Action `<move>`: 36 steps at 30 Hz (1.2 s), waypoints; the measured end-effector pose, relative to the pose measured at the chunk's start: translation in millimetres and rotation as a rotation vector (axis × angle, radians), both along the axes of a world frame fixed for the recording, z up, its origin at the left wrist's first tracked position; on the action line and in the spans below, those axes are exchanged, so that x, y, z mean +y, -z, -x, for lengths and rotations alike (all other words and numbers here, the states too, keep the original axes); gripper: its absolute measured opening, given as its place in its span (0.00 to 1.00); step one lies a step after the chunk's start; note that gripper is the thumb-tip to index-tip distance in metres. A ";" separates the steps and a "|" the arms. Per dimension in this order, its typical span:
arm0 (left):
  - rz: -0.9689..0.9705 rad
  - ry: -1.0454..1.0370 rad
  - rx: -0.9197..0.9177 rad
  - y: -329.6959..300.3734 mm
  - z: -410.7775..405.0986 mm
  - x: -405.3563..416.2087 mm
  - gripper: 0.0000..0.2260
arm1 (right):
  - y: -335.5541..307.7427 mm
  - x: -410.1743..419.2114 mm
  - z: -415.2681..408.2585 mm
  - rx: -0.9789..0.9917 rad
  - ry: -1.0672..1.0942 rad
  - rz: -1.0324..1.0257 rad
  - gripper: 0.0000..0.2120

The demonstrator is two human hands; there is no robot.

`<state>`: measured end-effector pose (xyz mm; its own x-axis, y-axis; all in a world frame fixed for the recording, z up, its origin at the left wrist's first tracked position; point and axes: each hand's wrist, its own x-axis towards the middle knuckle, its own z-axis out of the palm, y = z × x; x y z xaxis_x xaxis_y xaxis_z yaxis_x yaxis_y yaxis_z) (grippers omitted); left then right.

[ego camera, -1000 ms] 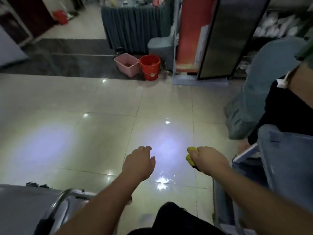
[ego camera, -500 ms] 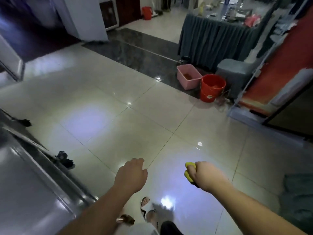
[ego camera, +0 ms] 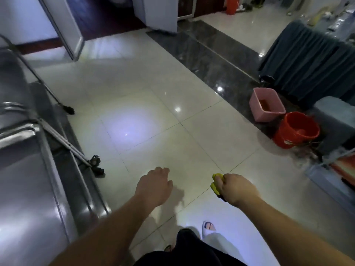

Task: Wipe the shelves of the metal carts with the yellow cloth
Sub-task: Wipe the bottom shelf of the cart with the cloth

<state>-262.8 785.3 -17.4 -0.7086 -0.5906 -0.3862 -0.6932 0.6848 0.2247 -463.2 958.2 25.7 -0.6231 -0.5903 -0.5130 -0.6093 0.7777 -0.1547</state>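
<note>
Two hands: both held out over the bare floor (ego camera: 153, 104), neither touching a cart.
Head view, right hand: the right hand (ego camera: 237, 189) sits at about 5 o'clock in the picture, fist closed around the yellow cloth (ego camera: 216, 184), which is bunched up and pokes out at the thumb side.
Head view, left hand: the left hand (ego camera: 153, 186) is at about 6 o'clock, empty, fingers loosely curled, palm down, holding nothing.
Cloth, location: in the right fist, in the air above the tiles, well apart from the metal.
Cloth, direction: balled into a lump, so no clear long axis; the visible part faces 10 o'clock, toward the cart.
Cart: the metal cart (ego camera: 25, 179) fills the 8 to 9 o'clock edge, its top shelf a flat shiny sheet with a raised rim; its long axis runs from 7 o'clock up toward 11 o'clock. A second cart (ego camera: 13, 77) seems to stand beyond it at 10 o'clock, end to end.
Other things: a red bucket (ego camera: 296, 131) and a pink tub (ego camera: 267, 104) at 3 o'clock, touching or nearly so.
Step in hand: I judge this as the approach, with no wiping under way.
Next move: likely bringing the right fist across to 9 o'clock, laying the cloth flat on the shelf, and stroking along its length; the left hand could steady the rim.
</note>
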 end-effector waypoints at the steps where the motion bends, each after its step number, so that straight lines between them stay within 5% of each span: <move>1: -0.006 -0.045 -0.005 2.8 -0.5 -13.4 0.22 | 3.8 -24.2 8.9 -0.012 -0.058 0.005 0.21; 9: -0.022 -0.515 -0.053 23.0 -7.4 -96.4 0.20 | 15.7 -217.9 53.5 -0.058 -0.476 0.110 0.25; 16: -0.122 -0.963 -0.056 28.0 -31.2 -83.7 0.18 | 29.3 -334.6 34.6 -0.107 -0.848 0.008 0.26; 28: -0.220 -1.457 0.024 68.5 -116.8 -79.7 0.21 | 64.3 -426.3 -116.5 -0.115 -1.271 -0.121 0.24; 36: -0.260 -1.794 0.015 96.1 -104.0 -52.6 0.22 | 117.1 -460.0 -184.9 -0.130 -1.652 -0.221 0.27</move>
